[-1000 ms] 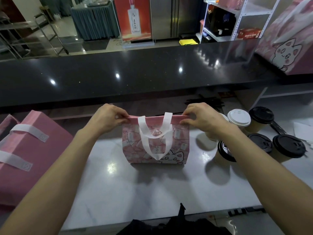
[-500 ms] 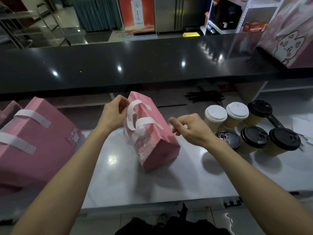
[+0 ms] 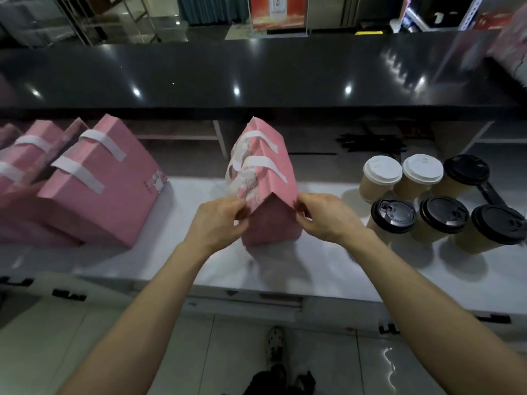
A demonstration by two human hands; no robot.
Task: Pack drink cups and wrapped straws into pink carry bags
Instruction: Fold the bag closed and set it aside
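Observation:
A pink carry bag [image 3: 269, 178] with white handles stands end-on in the middle of the white counter [image 3: 176, 252], its top folded closed. My left hand [image 3: 219, 220] pinches the near end's left edge and my right hand [image 3: 325, 216] pinches its right edge. Right of the bag stand several paper drink cups: two with white lids [image 3: 382, 170] behind, three with black lids [image 3: 445, 213] in front, and one black-lidded cup at the back right. Dark wrapped straws [image 3: 370, 142] lie on a lower shelf behind the cups.
Several more pink bags [image 3: 99, 183] with white handles lean together on the counter's left. A raised black bar top [image 3: 256, 75] runs across behind. The counter's front edge is just below my forearms, tiled floor beneath.
The bag has turned from broadside to end-on toward me. My hands left the top corners; both now pinch the near end. The camera tilted further down.

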